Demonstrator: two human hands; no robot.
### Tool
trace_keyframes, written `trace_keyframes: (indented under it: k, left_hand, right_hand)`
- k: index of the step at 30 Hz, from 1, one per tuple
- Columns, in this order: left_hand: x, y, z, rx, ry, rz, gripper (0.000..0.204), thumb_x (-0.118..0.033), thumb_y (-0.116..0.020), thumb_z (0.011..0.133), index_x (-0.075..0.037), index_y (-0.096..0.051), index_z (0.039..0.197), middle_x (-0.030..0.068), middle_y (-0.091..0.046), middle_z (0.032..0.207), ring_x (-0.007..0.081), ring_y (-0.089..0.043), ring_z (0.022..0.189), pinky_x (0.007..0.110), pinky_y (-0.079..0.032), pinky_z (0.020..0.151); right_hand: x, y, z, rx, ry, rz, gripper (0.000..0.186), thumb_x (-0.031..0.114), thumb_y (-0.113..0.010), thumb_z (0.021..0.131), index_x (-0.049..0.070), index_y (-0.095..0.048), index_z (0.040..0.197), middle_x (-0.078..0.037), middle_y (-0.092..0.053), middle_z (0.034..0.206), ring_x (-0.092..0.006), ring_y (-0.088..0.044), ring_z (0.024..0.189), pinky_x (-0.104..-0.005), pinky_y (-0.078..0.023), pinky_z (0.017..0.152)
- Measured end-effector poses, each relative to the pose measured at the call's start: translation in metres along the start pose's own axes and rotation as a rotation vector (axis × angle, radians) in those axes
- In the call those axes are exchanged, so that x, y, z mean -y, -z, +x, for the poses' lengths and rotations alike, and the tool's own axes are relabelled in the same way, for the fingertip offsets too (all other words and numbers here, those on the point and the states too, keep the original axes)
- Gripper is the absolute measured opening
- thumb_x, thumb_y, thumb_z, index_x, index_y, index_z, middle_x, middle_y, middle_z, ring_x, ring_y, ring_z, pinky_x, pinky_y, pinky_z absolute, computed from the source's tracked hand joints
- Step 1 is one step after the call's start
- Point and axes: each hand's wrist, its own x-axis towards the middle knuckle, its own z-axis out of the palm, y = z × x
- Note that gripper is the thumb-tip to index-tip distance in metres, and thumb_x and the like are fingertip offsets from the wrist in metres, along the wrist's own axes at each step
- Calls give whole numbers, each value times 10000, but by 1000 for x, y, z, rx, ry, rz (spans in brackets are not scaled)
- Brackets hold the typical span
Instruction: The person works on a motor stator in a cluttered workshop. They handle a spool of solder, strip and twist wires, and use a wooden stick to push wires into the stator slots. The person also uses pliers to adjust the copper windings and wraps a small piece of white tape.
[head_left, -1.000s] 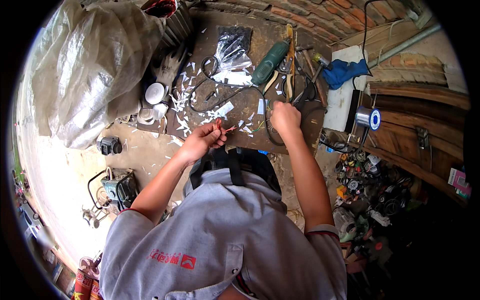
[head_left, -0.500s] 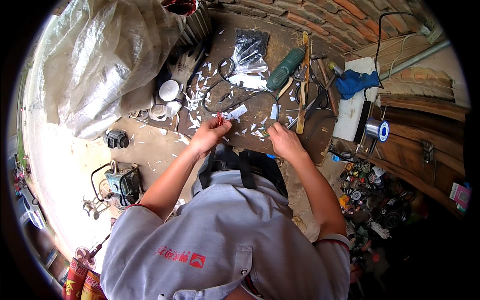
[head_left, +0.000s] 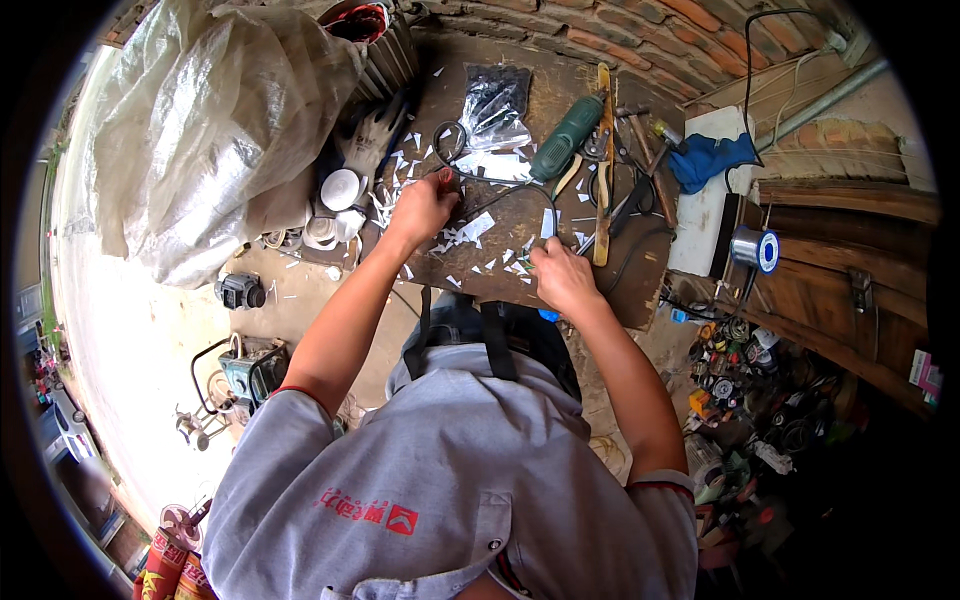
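My left hand is closed over the left half of the brown worktable, beside a black cord. A small bit of red shows at its fingertips; what it belongs to is too small to tell. Nearer the front edge, my right hand is closed in a pinch, with something thin and greenish at the fingertips that I cannot make out. White paper scraps lie scattered between and around both hands. Beyond the right hand rests a green power tool.
A clear bag of black pieces lies at the back. To the right are a wooden strip, a hammer, a blue cloth and a solder spool. Plastic sheeting, a work glove and white rolls sit left.
My left hand has moved away from the front edge, farther over the table toward the looped cord. My right hand has stayed almost in place, still pinched.
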Motion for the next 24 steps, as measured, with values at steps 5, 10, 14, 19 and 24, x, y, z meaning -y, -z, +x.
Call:
trace_keyframes:
  k: [5, 10, 14, 19, 24]
  left_hand:
    - [-3, 15, -33, 347, 290, -1117, 91, -190, -605, 968, -105, -594, 936, -61, -479, 713, 41, -343, 549, 210, -260, 485]
    - [-5, -8, -48, 337, 331, -972, 94, -194, -614, 964, -113, -602, 917, -51, -510, 732, 65, -401, 560, 230, -312, 498]
    - [-5, -36, -34, -22, 47, -311, 192, -210, -634, 954, -20, -605, 961, -27, -548, 720, 69, -491, 629, 233, -397, 566]
    - [-7, -45, -59, 517, 368, -1497, 403, -432, -582, 962, -52, -627, 1088, 52, -682, 985, 100, -614, 841, 228, -431, 612]
    - [-16, -50, -67, 508, 360, -1708, 295, -277, -572, 988, -10, -607, 1108, 103, -649, 1040, 193, -636, 954, 324, -546, 837]
  right_hand:
    - [2, -9, -13, -300, -44, 301, 140, 132, -606, 903, 15, -543, 950, -135, -633, 940, -293, -663, 800, -448, -512, 701]
    - [3, -19, -8, -369, -442, 1473, 96, 116, -536, 987, 20, -535, 985, -104, -686, 844, -100, -520, 572, -261, -438, 545]
    - [12, -11, -1, -363, -520, 1799, 80, 92, -520, 991, 22, -560, 1001, -101, -688, 822, -62, -473, 544, -226, -393, 509]
    - [53, 5, 9, -306, -393, 1407, 127, 101, -563, 962, -16, -597, 996, -104, -706, 826, -97, -587, 640, -259, -457, 562]
    - [87, 10, 13, -382, -8, 656, 270, 125, -690, 858, -25, -634, 1075, -179, -683, 1041, -301, -703, 833, -360, -542, 734]
